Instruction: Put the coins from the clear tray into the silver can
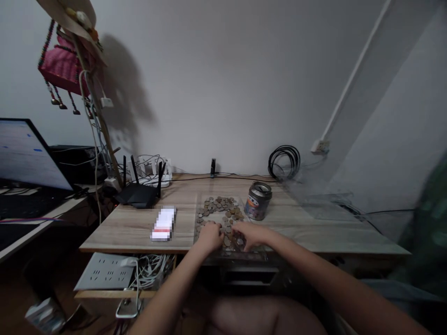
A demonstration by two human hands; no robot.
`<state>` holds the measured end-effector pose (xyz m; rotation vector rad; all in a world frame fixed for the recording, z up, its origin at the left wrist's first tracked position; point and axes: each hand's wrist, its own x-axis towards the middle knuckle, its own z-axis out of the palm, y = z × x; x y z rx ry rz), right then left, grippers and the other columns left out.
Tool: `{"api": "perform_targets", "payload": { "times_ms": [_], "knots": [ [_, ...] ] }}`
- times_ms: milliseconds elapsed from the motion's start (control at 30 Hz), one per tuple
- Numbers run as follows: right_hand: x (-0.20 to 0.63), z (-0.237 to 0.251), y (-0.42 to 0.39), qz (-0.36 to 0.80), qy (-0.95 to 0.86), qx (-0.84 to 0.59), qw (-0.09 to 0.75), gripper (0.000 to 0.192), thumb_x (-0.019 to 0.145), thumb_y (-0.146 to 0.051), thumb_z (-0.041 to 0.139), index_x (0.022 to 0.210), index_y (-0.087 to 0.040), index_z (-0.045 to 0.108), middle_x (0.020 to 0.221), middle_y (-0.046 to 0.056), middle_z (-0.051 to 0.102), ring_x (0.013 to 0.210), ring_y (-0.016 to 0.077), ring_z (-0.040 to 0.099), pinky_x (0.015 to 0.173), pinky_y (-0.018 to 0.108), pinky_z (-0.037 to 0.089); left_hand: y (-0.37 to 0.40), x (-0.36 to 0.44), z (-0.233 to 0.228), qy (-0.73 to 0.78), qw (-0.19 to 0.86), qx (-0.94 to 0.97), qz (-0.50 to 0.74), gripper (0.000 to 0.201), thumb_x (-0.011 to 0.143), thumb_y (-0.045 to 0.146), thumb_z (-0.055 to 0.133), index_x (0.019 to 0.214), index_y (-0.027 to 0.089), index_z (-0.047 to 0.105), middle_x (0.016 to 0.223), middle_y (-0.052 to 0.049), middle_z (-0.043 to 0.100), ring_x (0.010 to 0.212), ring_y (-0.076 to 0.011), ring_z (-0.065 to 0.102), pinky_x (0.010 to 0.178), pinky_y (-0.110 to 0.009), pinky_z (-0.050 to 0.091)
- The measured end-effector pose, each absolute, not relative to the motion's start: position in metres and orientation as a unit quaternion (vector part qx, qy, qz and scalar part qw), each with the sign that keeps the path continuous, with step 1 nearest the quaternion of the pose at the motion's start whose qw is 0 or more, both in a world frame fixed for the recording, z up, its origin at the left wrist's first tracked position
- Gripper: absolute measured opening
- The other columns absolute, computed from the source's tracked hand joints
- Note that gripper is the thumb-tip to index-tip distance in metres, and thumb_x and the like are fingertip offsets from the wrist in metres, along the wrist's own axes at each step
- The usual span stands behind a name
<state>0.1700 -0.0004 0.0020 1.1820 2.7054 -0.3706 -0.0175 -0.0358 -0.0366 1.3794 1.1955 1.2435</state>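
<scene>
A heap of several coins (pixel 220 210) lies spread on a clear tray (pixel 199 204) at the front middle of a wooden desk (pixel 132 225). My left hand (pixel 210 236) rests on the near coins, fingers curled over them. My right hand (pixel 252 235) is beside it on the near right part of the heap, fingers bent down onto the coins. Whether either hand has a coin pinched is too small to tell. A metal can (pixel 258 200) with an open top stands just right of the tray.
A black router (pixel 138 191) and a white blurred packet (pixel 163 224) sit left of the tray. A coiled black cable (pixel 284 160) hangs at the back wall. A laptop (pixel 24 156) stands on the left table. A power strip (pixel 104 272) and cables lie below the desk edge.
</scene>
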Motion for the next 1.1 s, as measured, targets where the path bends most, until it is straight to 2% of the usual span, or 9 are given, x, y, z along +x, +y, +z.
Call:
{"api": "perform_targets", "payload": {
  "times_ms": [233, 367, 467, 600, 667, 800, 900, 1033, 1100],
  "knots": [
    [0.179, -0.011, -0.001, -0.171, 0.912, 0.366, 0.072, 0.031, 0.049, -0.010, 0.064, 0.080, -0.016, 0.063, 0.071, -0.003, 0.055, 0.062, 0.0096, 0.044, 0.053, 0.018, 0.031, -0.035, -0.016, -0.037, 0.526, 0.335, 0.652, 0.431, 0.009, 0.061, 0.025, 0.066, 0.063, 0.022, 0.058, 0.084, -0.011, 0.062, 0.104, -0.0293, 0.050, 0.100, -0.038, 0.029],
    [0.178, -0.014, -0.002, -0.211, 0.893, 0.386, 0.095, 0.020, 0.052, -0.010, 0.059, 0.070, -0.017, 0.064, 0.057, -0.006, 0.052, 0.054, 0.0080, 0.043, 0.049, 0.018, 0.030, -0.031, -0.014, -0.034, 0.513, 0.345, 0.651, 0.440, 0.008, 0.065, 0.025, 0.063, 0.071, 0.020, 0.064, 0.086, -0.010, 0.064, 0.098, -0.0262, 0.055, 0.095, -0.034, 0.034],
    [0.177, -0.006, 0.002, -0.253, 0.873, 0.412, 0.060, 0.016, 0.051, -0.014, 0.062, 0.066, -0.017, 0.066, 0.051, -0.006, 0.051, 0.048, 0.0075, 0.043, 0.046, 0.018, 0.031, -0.027, -0.006, -0.030, 0.479, 0.446, 0.575, 0.491, 0.008, 0.067, 0.022, 0.061, 0.072, 0.018, 0.065, 0.082, -0.008, 0.065, 0.091, -0.0225, 0.057, 0.091, -0.033, 0.038],
    [0.165, 0.014, 0.017, -0.337, 0.834, 0.424, -0.106, 0.023, 0.064, -0.029, 0.056, 0.076, -0.013, 0.068, 0.054, -0.002, 0.056, 0.047, 0.0092, 0.047, 0.046, 0.020, 0.034, -0.021, 0.011, -0.022, 0.379, 0.707, 0.305, 0.514, 0.020, 0.079, 0.028, 0.046, 0.075, 0.015, 0.060, 0.074, -0.007, 0.063, 0.074, -0.0175, 0.060, 0.076, -0.031, 0.046],
    [0.155, 0.019, 0.023, -0.345, 0.832, 0.409, -0.144, 0.027, 0.069, -0.035, 0.052, 0.070, -0.012, 0.066, 0.053, -0.001, 0.055, 0.048, 0.0091, 0.046, 0.047, 0.020, 0.035, -0.018, 0.019, -0.019, 0.312, 0.792, 0.188, 0.489, 0.027, 0.084, 0.028, 0.038, 0.072, 0.013, 0.057, 0.068, -0.008, 0.061, 0.067, -0.0171, 0.060, 0.070, -0.031, 0.047],
    [0.137, 0.015, 0.027, -0.310, 0.845, 0.411, -0.148, 0.038, 0.078, -0.038, 0.042, 0.056, -0.012, 0.058, 0.050, -0.001, 0.052, 0.048, 0.0084, 0.041, 0.046, 0.020, 0.033, -0.011, 0.024, -0.021, 0.265, 0.791, 0.049, 0.550, 0.018, 0.082, 0.013, 0.037, 0.074, 0.012, 0.053, 0.059, -0.004, 0.057, 0.058, -0.0121, 0.057, 0.065, -0.025, 0.049],
    [0.145, 0.021, 0.035, -0.265, 0.833, 0.431, -0.224, 0.037, 0.079, -0.037, 0.039, 0.060, -0.013, 0.060, 0.059, 0.002, 0.059, 0.055, 0.0110, 0.048, 0.052, 0.021, 0.037, -0.011, 0.023, -0.027, 0.268, 0.789, 0.014, 0.553, 0.020, 0.082, 0.012, 0.035, 0.087, 0.009, 0.054, 0.066, -0.008, 0.060, 0.066, -0.0145, 0.061, 0.063, -0.025, 0.050],
    [0.192, 0.058, 0.061, -0.079, 0.717, 0.585, -0.371, 0.031, 0.075, -0.039, 0.046, 0.068, -0.016, 0.065, 0.066, 0.004, 0.064, 0.063, 0.0152, 0.055, 0.056, 0.023, 0.038, -0.016, 0.022, -0.031, 0.292, 0.786, 0.036, 0.544, 0.024, 0.082, 0.013, 0.035, 0.097, 0.006, 0.053, 0.073, -0.012, 0.062, 0.073, -0.0175, 0.062, 0.060, -0.024, 0.050],
    [0.219, 0.077, 0.077, -0.003, 0.642, 0.679, -0.356, 0.026, 0.070, -0.040, 0.054, 0.070, -0.017, 0.067, 0.071, 0.006, 0.066, 0.064, 0.0158, 0.056, 0.054, 0.023, 0.037, -0.018, 0.023, -0.031, 0.309, 0.780, 0.069, 0.539, 0.022, 0.084, 0.013, 0.034, 0.091, 0.007, 0.054, 0.069, -0.010, 0.060, 0.063, -0.0132, 0.061, 0.052, -0.019, 0.047]
  ]
}}
